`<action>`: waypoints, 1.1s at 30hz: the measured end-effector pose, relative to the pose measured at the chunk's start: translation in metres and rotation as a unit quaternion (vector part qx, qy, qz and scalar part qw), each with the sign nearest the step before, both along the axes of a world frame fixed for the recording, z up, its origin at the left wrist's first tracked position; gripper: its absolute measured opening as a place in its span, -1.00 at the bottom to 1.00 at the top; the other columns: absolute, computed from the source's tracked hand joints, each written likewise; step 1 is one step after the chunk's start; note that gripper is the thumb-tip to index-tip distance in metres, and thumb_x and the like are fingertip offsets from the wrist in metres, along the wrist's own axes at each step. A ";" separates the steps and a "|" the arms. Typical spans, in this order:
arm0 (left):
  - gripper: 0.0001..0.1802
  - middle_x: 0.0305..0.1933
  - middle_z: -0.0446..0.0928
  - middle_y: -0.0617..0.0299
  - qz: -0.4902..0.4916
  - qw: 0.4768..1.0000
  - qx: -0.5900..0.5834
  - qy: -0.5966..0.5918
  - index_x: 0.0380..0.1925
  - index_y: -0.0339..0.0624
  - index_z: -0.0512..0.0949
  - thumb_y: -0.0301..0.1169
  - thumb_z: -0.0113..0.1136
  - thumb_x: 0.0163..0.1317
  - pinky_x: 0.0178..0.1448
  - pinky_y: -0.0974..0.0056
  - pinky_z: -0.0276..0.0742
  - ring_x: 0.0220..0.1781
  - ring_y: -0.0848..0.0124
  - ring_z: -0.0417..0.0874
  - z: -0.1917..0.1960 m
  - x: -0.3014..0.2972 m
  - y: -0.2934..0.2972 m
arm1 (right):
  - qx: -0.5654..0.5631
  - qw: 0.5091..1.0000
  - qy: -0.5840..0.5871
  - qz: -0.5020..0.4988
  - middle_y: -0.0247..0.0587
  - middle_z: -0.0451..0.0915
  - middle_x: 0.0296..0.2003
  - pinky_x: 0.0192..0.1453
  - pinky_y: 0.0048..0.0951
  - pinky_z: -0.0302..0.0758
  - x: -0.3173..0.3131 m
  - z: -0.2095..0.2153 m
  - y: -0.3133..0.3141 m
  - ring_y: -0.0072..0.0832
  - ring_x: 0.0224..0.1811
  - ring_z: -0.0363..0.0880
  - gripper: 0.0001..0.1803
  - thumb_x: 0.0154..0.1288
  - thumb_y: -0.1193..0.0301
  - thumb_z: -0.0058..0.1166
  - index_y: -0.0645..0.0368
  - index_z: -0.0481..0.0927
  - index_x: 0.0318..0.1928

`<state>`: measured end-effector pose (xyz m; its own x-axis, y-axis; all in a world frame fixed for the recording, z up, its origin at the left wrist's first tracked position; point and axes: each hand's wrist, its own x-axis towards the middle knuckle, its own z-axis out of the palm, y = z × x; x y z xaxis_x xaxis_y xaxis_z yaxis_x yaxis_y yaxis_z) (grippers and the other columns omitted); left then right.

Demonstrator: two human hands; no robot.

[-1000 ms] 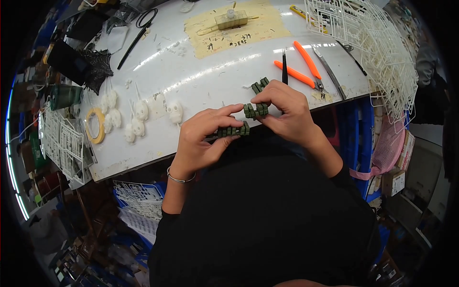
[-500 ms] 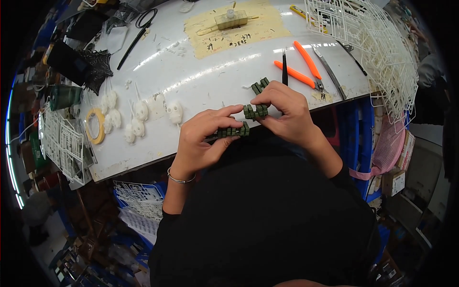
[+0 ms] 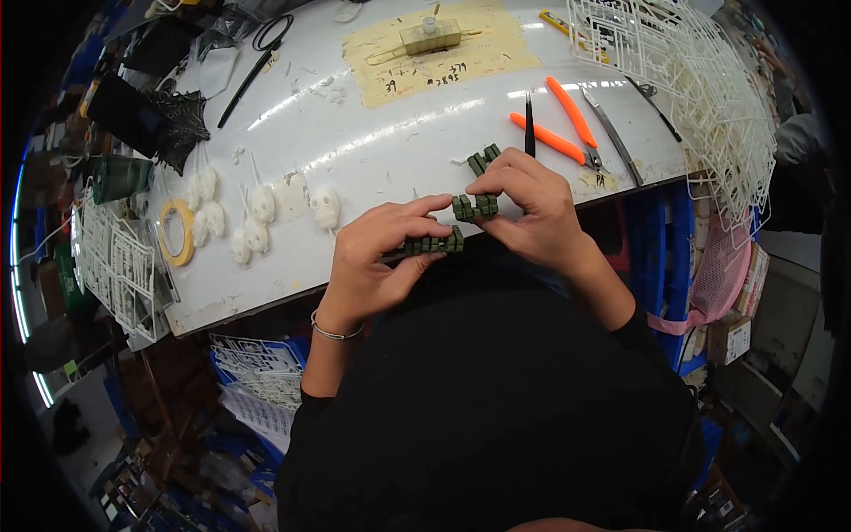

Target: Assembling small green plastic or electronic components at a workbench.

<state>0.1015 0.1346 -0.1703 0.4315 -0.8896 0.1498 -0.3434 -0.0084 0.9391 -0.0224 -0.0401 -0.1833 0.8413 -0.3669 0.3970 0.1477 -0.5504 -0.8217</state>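
Short dark-green ribbed plastic block strip [image 3: 474,207] pinched between fingertips of right hand [image 3: 532,208], held just off the near edge of the white surface [image 3: 372,160]. Longer dark-green segmented plastic strip [image 3: 430,245] sits just below-left of the short strip, clamped between thumb and fingers of left hand [image 3: 381,257]; the two strips close together, cannot tell if touching. Third small dark-green plastic piece [image 3: 484,158] lies on the surface just above the short strip, by the right knuckles. Thin silver bracelet [image 3: 335,332] on left wrist, below-left of the short strip. Orange-handled cutting pliers [image 3: 558,120] up-right of the short strip, black tweezers [image 3: 529,124] just beside them, metal pliers [image 3: 612,133] further right. White plastic part frames stacked [image 3: 700,97] far right. Left of the short strip: white skull-shaped moulded parts [image 3: 324,207], then yellow tape roll [image 3: 181,232], then another white part frame [image 3: 120,266] at the far-left edge. Well above the short strip: tan paper sheet [image 3: 443,58] with a small pale box [image 3: 430,35] on it. Black cable [image 3: 257,58] up-left.
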 end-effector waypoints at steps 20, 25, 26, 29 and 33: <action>-0.60 0.08 0.62 0.09 -0.055 0.993 -0.099 -0.018 -0.34 -0.18 0.67 -0.74 0.26 -0.30 -0.18 0.39 0.53 -0.29 0.37 0.62 0.013 0.005 0.001 | -0.094 0.993 0.051 -0.047 -0.36 0.54 -0.35 -0.48 -0.55 0.33 0.004 0.011 0.002 -0.48 -0.52 0.42 -0.63 -0.18 0.67 0.19 0.11 0.51 -0.27; -0.60 0.07 0.62 0.09 -0.077 0.994 -0.073 -0.027 -0.34 -0.19 0.67 -0.73 0.27 -0.31 -0.19 0.40 0.52 -0.31 0.38 0.60 0.014 0.004 -0.005 | -0.148 0.983 0.090 -0.059 -0.36 0.54 -0.33 -0.48 -0.54 0.34 -0.001 0.017 0.001 -0.48 -0.52 0.44 -0.63 -0.18 0.67 0.19 0.10 0.51 -0.27; -0.60 0.07 0.62 0.09 -0.077 0.995 -0.061 -0.033 -0.35 -0.20 0.67 -0.73 0.27 -0.31 -0.20 0.40 0.52 -0.32 0.38 0.60 0.015 0.003 -0.005 | -0.154 0.982 0.091 -0.055 -0.36 0.54 -0.33 -0.48 -0.55 0.34 -0.001 0.019 0.001 -0.49 -0.51 0.44 -0.64 -0.18 0.67 0.19 0.11 0.51 -0.27; -0.61 0.07 0.63 0.09 -0.076 0.995 -0.039 -0.046 -0.35 -0.20 0.66 -0.73 0.27 -0.31 -0.20 0.40 0.52 -0.33 0.38 0.59 0.018 0.005 -0.007 | -0.169 0.980 0.092 -0.048 -0.37 0.55 -0.32 -0.47 -0.56 0.34 -0.002 0.025 -0.002 -0.51 -0.50 0.45 -0.65 -0.16 0.67 0.19 0.11 0.52 -0.28; -0.61 0.06 0.63 0.11 -0.010 0.997 -0.074 0.033 -0.36 -0.21 0.66 -0.73 0.27 -0.31 -0.21 0.40 0.51 -0.34 0.39 0.58 0.023 0.008 -0.005 | 0.074 0.997 0.004 0.027 -0.35 0.57 -0.31 -0.47 -0.61 0.33 0.000 0.036 -0.008 -0.57 -0.48 0.44 -0.69 -0.11 0.68 0.20 0.13 0.54 -0.28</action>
